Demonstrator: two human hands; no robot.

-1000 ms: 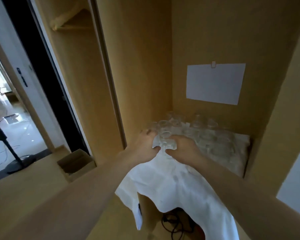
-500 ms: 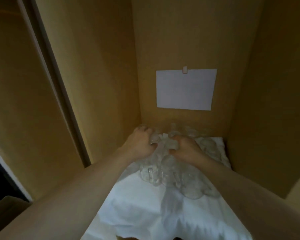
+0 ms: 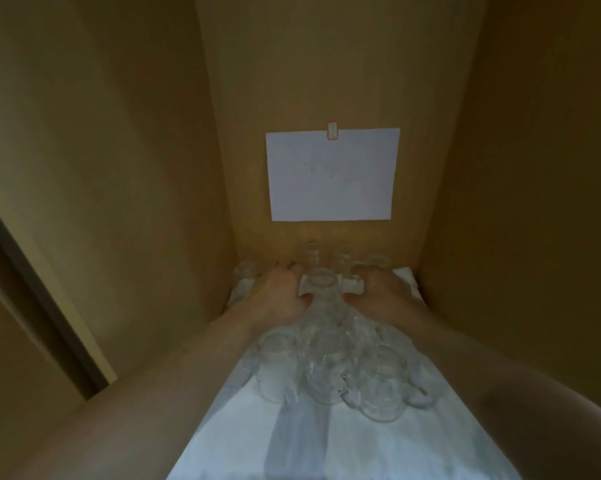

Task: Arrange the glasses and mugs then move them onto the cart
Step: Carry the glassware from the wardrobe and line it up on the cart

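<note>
Several clear glasses and mugs stand on a white cloth [image 3: 326, 445] inside a wooden alcove. Three of them form a front row: a glass [image 3: 277, 365], a second glass [image 3: 326, 365] and a handled mug [image 3: 383, 389]. Behind them a taller glass [image 3: 321, 284] stands between my hands. My left hand [image 3: 276, 296] lies to its left with fingers curled down over a glass at the back. My right hand [image 3: 385, 294] lies to its right, fingers curled among the rear glasses [image 3: 371, 265]. What sits under each palm is hidden.
Wooden walls close in on the left [image 3: 136, 168], back and right [image 3: 517, 168]. A white sheet of paper [image 3: 330, 174] is clipped to the back wall. More glasses [image 3: 312, 254] line the back edge. Bare cloth lies in front of the glasses.
The view has swung right and closer into the alcove. My hands have reached deeper and spread apart, now flanking one tall glass, with a row of glasses left in front of them.
</note>
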